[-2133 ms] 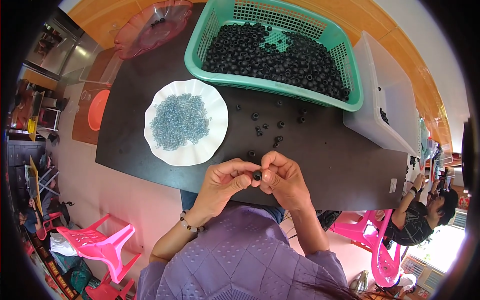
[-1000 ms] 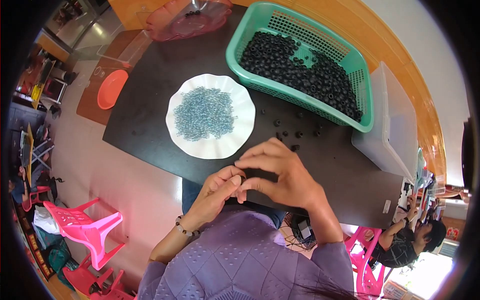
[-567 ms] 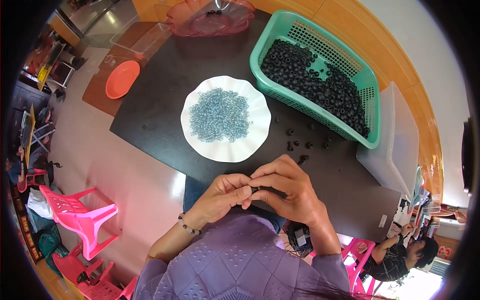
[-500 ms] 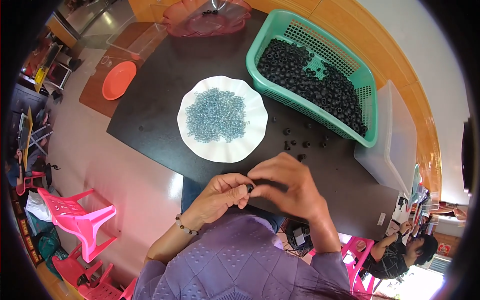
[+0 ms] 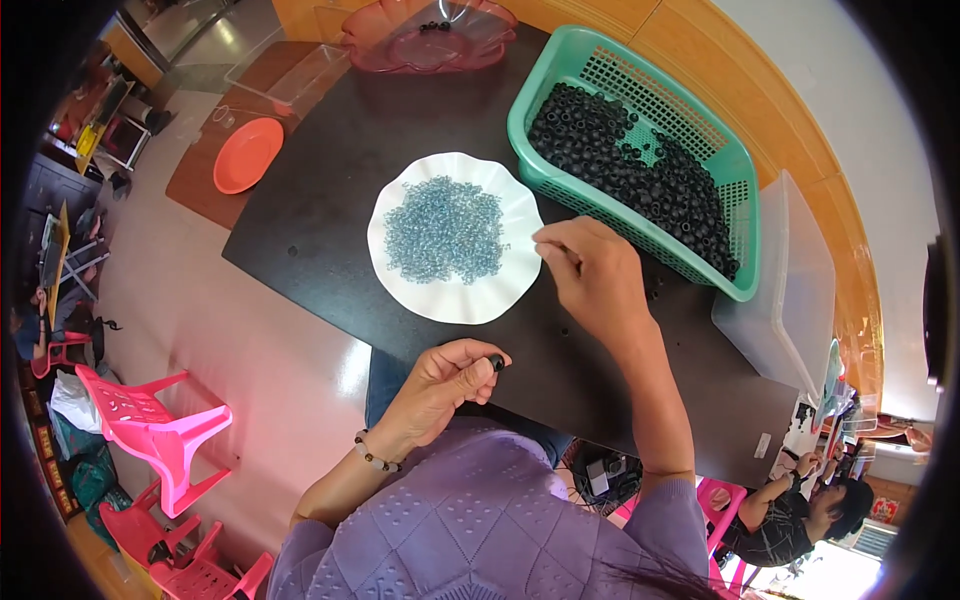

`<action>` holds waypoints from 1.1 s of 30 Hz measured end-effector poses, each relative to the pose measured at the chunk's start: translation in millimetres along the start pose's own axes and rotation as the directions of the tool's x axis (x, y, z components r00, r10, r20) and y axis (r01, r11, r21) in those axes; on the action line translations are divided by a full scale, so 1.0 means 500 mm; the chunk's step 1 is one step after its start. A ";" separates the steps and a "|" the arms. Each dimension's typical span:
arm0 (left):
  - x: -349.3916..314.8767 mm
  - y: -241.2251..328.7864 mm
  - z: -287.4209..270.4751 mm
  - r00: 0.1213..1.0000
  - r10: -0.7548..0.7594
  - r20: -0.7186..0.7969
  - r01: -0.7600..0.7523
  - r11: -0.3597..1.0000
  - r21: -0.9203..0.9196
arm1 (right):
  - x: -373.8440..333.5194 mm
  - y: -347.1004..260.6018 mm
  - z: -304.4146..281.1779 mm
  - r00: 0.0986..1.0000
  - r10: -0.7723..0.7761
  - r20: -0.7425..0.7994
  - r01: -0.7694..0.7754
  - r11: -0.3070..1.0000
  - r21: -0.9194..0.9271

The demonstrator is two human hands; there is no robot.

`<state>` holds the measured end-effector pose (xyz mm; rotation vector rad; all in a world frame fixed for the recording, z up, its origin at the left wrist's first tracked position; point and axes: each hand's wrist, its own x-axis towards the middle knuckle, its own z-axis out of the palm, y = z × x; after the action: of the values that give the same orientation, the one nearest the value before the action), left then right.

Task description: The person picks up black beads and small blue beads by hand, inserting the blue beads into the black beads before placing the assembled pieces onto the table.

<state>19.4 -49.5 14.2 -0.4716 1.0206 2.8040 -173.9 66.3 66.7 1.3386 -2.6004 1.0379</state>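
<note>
1. From where I stand, the black bead [image 5: 497, 363] sits pinched in the left hand [image 5: 450, 385], between thumb and forefinger, well apart from the right hand [image 5: 600, 275].
2. That right hand is at the plate's right rim, thumb and forefinger drawn narrow; I can't tell whether they grip anything.
3. The bead is small, rounded, glossy.
4. Bluish clear beads [image 5: 445, 230] heap on the white wavy-edged plate [image 5: 430, 303]; a green basket [image 5: 540, 180] of black pieces [image 5: 625, 160] stands beyond the right hand, which blocks part of the dark table [image 5: 330, 200].
</note>
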 end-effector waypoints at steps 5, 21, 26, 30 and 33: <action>-0.002 0.005 -0.001 1.000 0.026 0.003 -0.026 0.999 0.037 | 0.021 0.001 0.040 0.979 -0.011 0.201 0.048 0.982 -0.181; 0.003 0.011 -0.004 0.997 0.048 -0.067 -0.053 0.995 -0.081 | 0.027 -0.007 0.024 0.993 -0.017 0.118 0.008 0.997 0.071; 0.013 0.010 0.003 0.998 0.057 -0.012 -0.057 0.995 -0.083 | -0.034 -0.053 -0.054 0.961 -0.212 0.176 0.126 0.906 0.403; 0.022 0.004 0.015 0.997 0.059 0.058 -0.058 0.998 -0.007 | -0.084 -0.078 -0.078 0.960 -0.246 0.130 0.202 0.937 0.285; 0.025 0.000 0.027 0.997 0.003 0.071 0.003 0.997 -0.080 | -0.104 -0.079 -0.082 0.958 -0.273 0.087 0.248 0.943 0.221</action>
<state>4.0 -41.0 19.9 -0.3770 0.8968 2.8485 -123.0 110.9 103.4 1.7836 -2.3502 1.2469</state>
